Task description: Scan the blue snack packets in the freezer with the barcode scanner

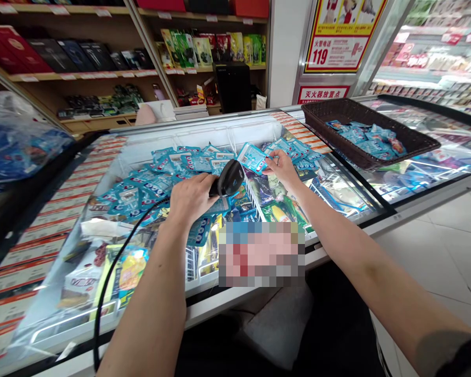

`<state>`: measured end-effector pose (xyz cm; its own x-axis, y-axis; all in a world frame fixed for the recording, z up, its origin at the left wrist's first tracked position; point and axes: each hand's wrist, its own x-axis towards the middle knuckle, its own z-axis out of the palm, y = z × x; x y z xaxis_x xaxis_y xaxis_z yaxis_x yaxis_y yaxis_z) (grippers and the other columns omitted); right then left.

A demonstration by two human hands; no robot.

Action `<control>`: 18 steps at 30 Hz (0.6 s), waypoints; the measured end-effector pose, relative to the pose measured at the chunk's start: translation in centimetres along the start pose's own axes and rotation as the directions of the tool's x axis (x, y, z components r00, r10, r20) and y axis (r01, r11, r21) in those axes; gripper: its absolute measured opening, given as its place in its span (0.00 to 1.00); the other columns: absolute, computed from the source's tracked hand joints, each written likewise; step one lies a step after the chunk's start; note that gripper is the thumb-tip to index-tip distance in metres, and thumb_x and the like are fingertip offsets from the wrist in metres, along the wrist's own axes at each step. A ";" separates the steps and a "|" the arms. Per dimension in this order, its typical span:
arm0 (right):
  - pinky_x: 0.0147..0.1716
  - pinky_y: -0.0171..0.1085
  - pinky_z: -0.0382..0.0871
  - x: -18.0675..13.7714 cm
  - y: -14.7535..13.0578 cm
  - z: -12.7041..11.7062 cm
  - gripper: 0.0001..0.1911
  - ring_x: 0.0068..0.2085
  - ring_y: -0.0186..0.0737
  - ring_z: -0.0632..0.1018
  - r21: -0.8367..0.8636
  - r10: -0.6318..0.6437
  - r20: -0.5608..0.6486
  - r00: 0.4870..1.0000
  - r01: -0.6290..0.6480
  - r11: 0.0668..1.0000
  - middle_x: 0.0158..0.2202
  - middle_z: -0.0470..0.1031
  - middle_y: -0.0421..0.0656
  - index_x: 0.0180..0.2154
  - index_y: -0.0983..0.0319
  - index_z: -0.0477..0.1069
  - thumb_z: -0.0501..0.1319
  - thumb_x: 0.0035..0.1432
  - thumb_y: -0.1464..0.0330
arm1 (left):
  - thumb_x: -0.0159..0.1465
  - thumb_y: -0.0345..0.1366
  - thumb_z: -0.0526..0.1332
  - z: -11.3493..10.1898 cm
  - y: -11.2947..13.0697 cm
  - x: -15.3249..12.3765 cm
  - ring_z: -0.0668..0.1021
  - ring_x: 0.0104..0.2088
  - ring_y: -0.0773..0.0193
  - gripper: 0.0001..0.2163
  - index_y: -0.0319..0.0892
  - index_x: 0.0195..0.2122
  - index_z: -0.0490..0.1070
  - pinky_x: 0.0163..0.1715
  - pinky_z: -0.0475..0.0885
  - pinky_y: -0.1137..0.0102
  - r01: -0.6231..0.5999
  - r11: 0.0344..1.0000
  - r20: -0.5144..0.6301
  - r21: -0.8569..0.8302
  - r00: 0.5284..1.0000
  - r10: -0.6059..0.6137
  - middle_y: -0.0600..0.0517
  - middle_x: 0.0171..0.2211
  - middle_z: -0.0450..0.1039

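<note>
My left hand [191,197] is wrapped round the handle of a black corded barcode scanner [231,178], whose head points toward the right. A black cable [120,248] runs from it down past my forearm. Between the fingertips of my right hand [281,168] is a light-blue snack packet [251,157], its printed side tilted up, just beyond the scanner head. Many similar blue packets [149,183] lie heaped on the chest freezer's glass top, to the left of and behind my hands. More of them [294,149] lie to the right of the held packet.
A dark brown woven basket [402,128] with several blue packets stands on the freezer [380,222] at the right. Other bagged goods show through the glass. At the far left sits a plastic bag [19,141] of blue packs. Stocked shelves [82,73] stand behind.
</note>
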<state>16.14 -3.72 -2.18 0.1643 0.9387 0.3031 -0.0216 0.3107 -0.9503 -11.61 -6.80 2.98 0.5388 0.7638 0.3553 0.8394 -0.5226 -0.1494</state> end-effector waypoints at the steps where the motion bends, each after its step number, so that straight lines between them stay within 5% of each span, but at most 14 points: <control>1: 0.35 0.44 0.79 0.0 0.0 0.0 0.28 0.25 0.32 0.72 -0.003 0.000 0.002 1.000 0.000 1.000 0.20 0.60 0.29 0.36 0.57 0.59 0.67 0.42 0.47 | 0.62 0.42 0.54 0.0 0.0 0.0 0.77 0.43 0.51 0.16 0.45 0.49 0.70 0.33 0.67 0.64 0.001 1.000 -0.002 0.002 1.000 -0.001 0.46 0.43 0.76; 10: 0.35 0.51 0.78 0.2 0.6 -0.4 0.27 0.28 0.39 0.74 -0.087 -0.020 -0.061 0.998 0.015 0.996 0.22 0.63 0.33 0.41 0.56 0.59 0.65 0.48 0.48 | 0.61 0.42 0.54 0.2 0.1 0.0 0.76 0.44 0.50 0.17 0.46 0.50 0.70 0.35 0.67 0.63 0.032 0.999 -0.011 -0.002 0.999 -0.032 0.46 0.43 0.76; 18: 0.45 0.54 0.70 0.1 0.1 -1.6 0.19 0.34 0.47 0.76 -0.562 -0.190 -0.237 0.953 0.025 0.827 0.27 0.68 0.42 0.45 0.60 0.63 0.54 0.61 0.53 | 0.63 0.44 0.53 0.2 -0.4 -0.1 0.75 0.44 0.52 0.16 0.46 0.49 0.70 0.36 0.64 0.64 0.197 0.980 -0.132 0.005 0.972 -0.194 0.46 0.41 0.75</control>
<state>17.75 -3.87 -2.35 0.3940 0.8000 0.4525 0.5402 0.1967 -0.8182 -11.95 -6.63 2.81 0.3512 0.7938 0.4965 0.9293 -0.3603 -0.0813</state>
